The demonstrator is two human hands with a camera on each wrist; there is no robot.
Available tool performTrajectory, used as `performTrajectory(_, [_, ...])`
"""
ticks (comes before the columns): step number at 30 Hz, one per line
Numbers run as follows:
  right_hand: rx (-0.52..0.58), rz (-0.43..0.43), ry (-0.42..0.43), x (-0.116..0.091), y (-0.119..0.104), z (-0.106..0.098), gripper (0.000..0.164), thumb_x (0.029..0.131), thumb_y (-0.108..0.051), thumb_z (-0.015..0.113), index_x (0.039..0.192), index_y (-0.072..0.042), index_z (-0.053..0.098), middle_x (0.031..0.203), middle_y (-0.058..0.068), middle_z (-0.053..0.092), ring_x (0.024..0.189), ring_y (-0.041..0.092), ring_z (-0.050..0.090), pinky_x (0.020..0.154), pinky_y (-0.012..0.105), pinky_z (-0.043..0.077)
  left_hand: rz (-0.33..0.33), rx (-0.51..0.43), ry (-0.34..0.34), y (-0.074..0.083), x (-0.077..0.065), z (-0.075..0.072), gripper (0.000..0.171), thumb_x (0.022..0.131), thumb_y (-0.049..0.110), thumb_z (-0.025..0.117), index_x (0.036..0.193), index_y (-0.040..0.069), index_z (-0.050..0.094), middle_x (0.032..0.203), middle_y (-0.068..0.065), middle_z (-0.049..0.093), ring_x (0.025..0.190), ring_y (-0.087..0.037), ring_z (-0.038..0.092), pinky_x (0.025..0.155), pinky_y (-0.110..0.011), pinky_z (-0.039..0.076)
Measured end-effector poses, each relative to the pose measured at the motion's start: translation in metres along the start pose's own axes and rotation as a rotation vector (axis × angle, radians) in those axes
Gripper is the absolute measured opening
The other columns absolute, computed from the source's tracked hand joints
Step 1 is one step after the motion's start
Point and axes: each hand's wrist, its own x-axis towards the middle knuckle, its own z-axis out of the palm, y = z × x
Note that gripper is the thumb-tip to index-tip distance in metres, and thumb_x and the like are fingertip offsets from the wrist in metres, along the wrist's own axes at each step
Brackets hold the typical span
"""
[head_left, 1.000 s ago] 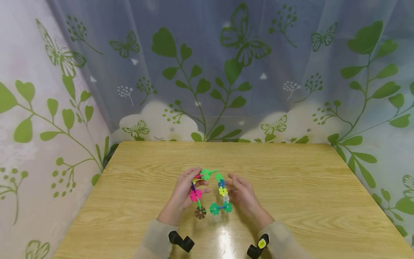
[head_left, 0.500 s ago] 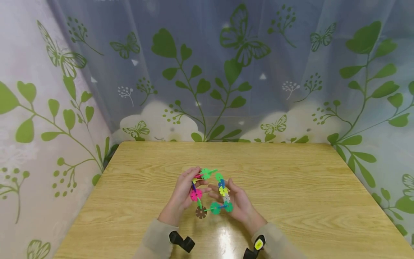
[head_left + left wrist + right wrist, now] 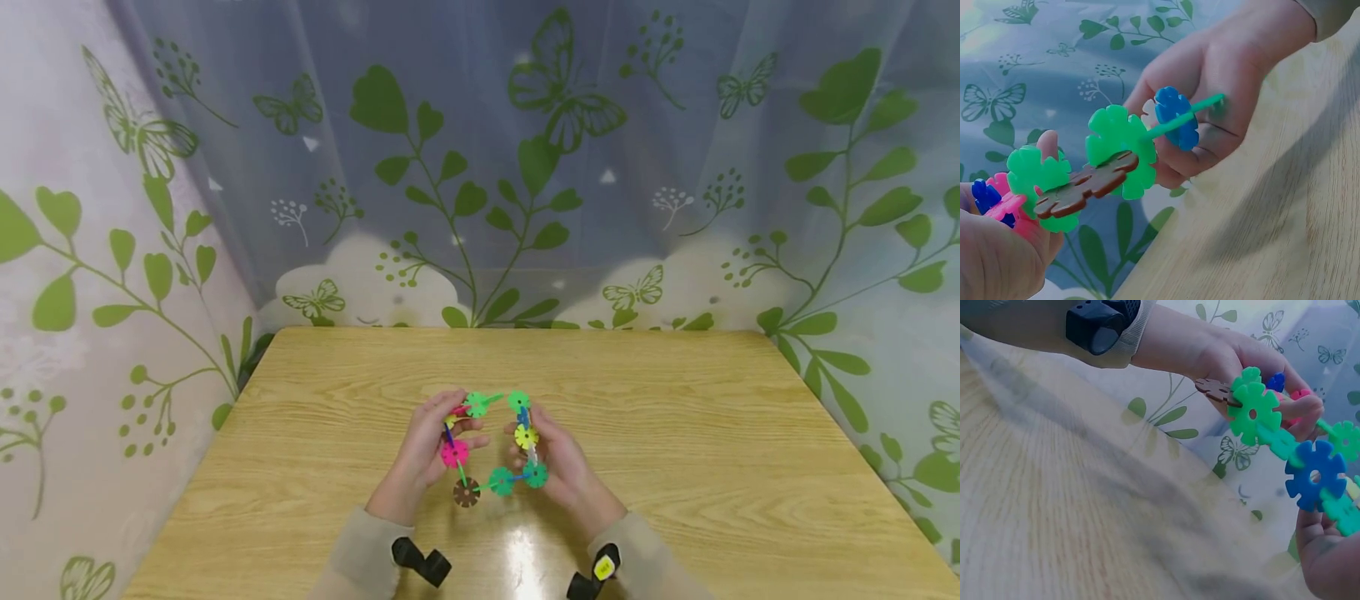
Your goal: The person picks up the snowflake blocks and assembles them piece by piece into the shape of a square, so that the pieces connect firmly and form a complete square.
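Observation:
A chain of notched plastic snowflake discs hangs between my hands above the table, bent into a ring with a gap at its far side. My left hand (image 3: 423,442) grips its left side, near a pink disc (image 3: 454,453) and a yellow one. My right hand (image 3: 570,467) holds the right side by a yellow disc (image 3: 526,436) and a blue one, fingers curled behind. At the near side a brown disc (image 3: 1088,186) joins green discs and a blue disc (image 3: 1315,475). A bright green disc (image 3: 519,402) tops the right side, apart from the green disc (image 3: 476,405) opposite.
Underneath is a wood-grain table (image 3: 675,417). A curtain (image 3: 480,167) printed with leaves and butterflies stands behind it and along both sides. Each wrist wears a black camera mount.
My right hand has come in from the right and taken hold of the chain's right side. That side has shifted slightly right, its top green disc turning to face up. The left hand stays nearly still.

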Motion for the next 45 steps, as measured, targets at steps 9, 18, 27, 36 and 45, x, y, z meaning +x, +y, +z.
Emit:
performTrajectory(9, [-0.324,-0.109,0.178,0.0,-0.007,0.011,0.028,0.098,-0.029,0.049,0.109,-0.005,0.054,0.082,0.01,0.058,0.057,0.015,0.055,0.053,0.021,0.049,-0.022,-0.012,0.007,0.0,0.001,0.001,0.014,0.096,0.015,0.05,0.102,0.003,0.054,0.1,-0.01,0.049,0.076,-0.018,0.057,0.072,-0.039,0.058])
performTrajectory(18, [-0.384,-0.162,0.266,-0.003,-0.009,0.018,0.023,0.097,-0.023,0.051,0.103,-0.001,0.057,0.077,0.013,0.061,0.055,0.018,0.056,0.051,0.023,0.05,-0.023,0.045,0.003,-0.005,0.003,0.005,0.014,0.095,0.015,0.053,0.1,0.002,0.054,0.095,-0.008,0.049,0.072,-0.017,0.058,0.07,-0.037,0.059])
performTrajectory(27, [-0.467,-0.173,0.27,-0.004,-0.006,0.013,0.027,0.097,-0.024,0.051,0.104,0.001,0.058,0.076,0.014,0.062,0.056,0.018,0.058,0.054,0.025,0.052,-0.015,0.094,-0.025,-0.009,0.005,0.002,0.014,0.095,0.019,0.055,0.094,0.004,0.054,0.096,-0.008,0.048,0.076,-0.02,0.06,0.077,-0.045,0.056])
performTrajectory(36, [-0.49,-0.174,0.232,-0.003,-0.005,0.006,0.027,0.098,-0.025,0.05,0.099,0.001,0.057,0.076,0.016,0.062,0.056,0.017,0.059,0.052,0.027,0.055,-0.033,0.113,-0.066,-0.01,0.006,0.003,0.016,0.095,0.021,0.055,0.093,0.005,0.054,0.099,-0.01,0.05,0.078,-0.02,0.06,0.079,-0.047,0.055])
performTrajectory(45, [-0.48,-0.164,0.207,-0.002,-0.005,0.008,0.026,0.097,-0.028,0.051,0.096,-0.003,0.056,0.078,0.014,0.062,0.056,0.018,0.059,0.052,0.027,0.055,-0.035,0.11,-0.111,-0.009,0.009,0.001,0.015,0.098,0.018,0.048,0.094,0.005,0.055,0.098,-0.008,0.051,0.079,-0.021,0.059,0.082,-0.052,0.052])
